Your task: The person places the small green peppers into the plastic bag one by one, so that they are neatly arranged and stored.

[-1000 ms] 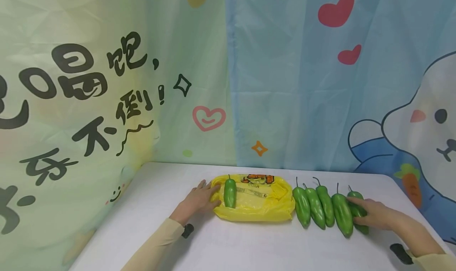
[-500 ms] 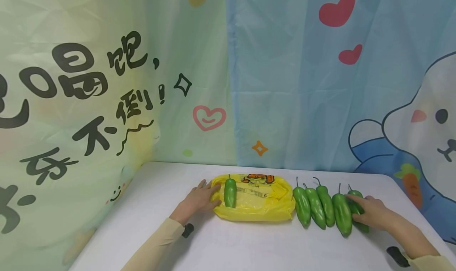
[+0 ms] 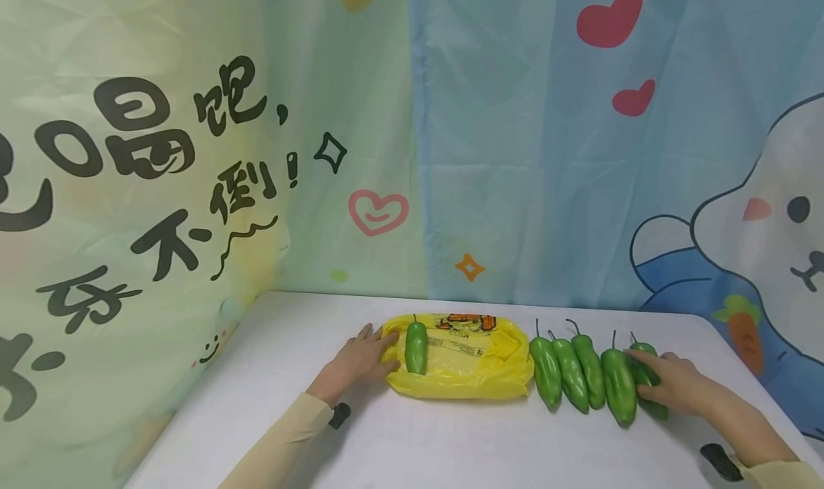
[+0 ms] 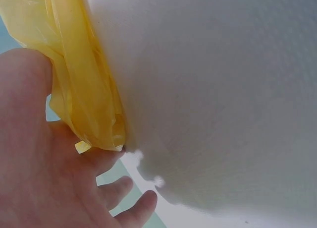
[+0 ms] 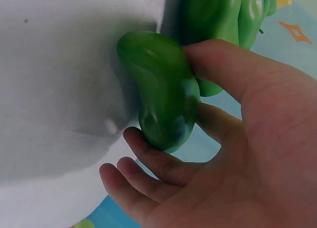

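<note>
My left hand (image 3: 359, 359) rests against the left end of a yellow plastic bag (image 3: 463, 387), its fingers spread. In the left wrist view, the thumb and fingertips touch the bag's edge (image 4: 84, 89). One green pepper (image 3: 415, 349) lies upright at the left of the bag's opening. Over on the right, my right hand (image 3: 676, 383) holds the rightmost green pepper (image 5: 158, 84) between thumb and fingers, its stem pointing away from me. Several more green peppers (image 3: 571, 374) lie side by side between the bag and that hand; one (image 3: 619, 389) is right next to the held pepper.
The white tabletop (image 3: 450, 446) extends in front of the bag and peppers. Behind it hangs a printed curtain (image 3: 489, 153) with hearts and a cartoon bear. A patterned cloth with black lettering (image 3: 161, 239) hangs on the left.
My right hand has shifted very slightly, and the pepper beside the held one has tilted a little to the left. The left hand and bag have stayed put.
</note>
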{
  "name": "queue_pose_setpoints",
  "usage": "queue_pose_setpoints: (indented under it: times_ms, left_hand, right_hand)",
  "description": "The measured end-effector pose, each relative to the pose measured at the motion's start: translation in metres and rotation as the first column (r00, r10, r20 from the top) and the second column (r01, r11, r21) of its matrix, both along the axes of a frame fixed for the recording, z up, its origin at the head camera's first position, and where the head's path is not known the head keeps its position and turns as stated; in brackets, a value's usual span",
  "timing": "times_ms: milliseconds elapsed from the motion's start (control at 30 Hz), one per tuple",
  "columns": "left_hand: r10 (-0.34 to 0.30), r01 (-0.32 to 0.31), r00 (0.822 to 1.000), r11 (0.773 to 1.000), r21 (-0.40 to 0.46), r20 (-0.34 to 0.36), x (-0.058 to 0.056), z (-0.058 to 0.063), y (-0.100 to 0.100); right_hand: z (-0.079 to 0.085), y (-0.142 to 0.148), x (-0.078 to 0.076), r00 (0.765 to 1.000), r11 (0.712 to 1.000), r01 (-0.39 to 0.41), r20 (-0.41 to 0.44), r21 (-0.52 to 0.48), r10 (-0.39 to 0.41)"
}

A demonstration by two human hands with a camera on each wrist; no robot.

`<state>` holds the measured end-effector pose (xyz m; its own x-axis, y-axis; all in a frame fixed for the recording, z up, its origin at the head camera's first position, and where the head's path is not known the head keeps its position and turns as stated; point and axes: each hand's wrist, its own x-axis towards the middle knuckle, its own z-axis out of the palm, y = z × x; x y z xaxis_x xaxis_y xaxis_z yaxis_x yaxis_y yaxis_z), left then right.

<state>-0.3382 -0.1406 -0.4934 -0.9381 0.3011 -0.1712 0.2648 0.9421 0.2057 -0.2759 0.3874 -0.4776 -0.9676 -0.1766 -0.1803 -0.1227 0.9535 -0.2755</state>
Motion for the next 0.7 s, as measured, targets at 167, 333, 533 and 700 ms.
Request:
queue_pose_setpoints:
  times_ms: [167, 333, 533, 700]
  left_hand:
    - [0.003, -0.003, 1.000, 1.000, 0.001, 0.001, -0.0005, -0.0005, -0.0003]
    - [-0.001, 0.001, 1.000, 1.000, -0.002, 0.000, -0.0005, 0.0006, -0.0001]
    - [-0.001, 0.001, 1.000, 1.000, -0.005, 0.002, -0.0014, 0.0002, 0.0003]
    - [0.004, -0.004, 1.000, 1.000, 0.006, 0.007, -0.0014, 0.0005, 0.0009]
  right_hand:
    - [0.0018, -0.0003, -0.0006, 1.000, 1.000, -0.002, 0.002, 0.003, 0.002]
    - [0.0034, 0.0002, -0.0020, 1.000, 1.000, 0.003, 0.005, 0.009, -0.003]
    - [0.0060, 0.0016, -0.0039, 1.000, 1.000, 0.003, 0.010, 0.020, -0.003]
    - [0.0097, 0.0020, -0.0040, 1.000, 1.000, 0.003, 0.013, 0.017, -0.003]
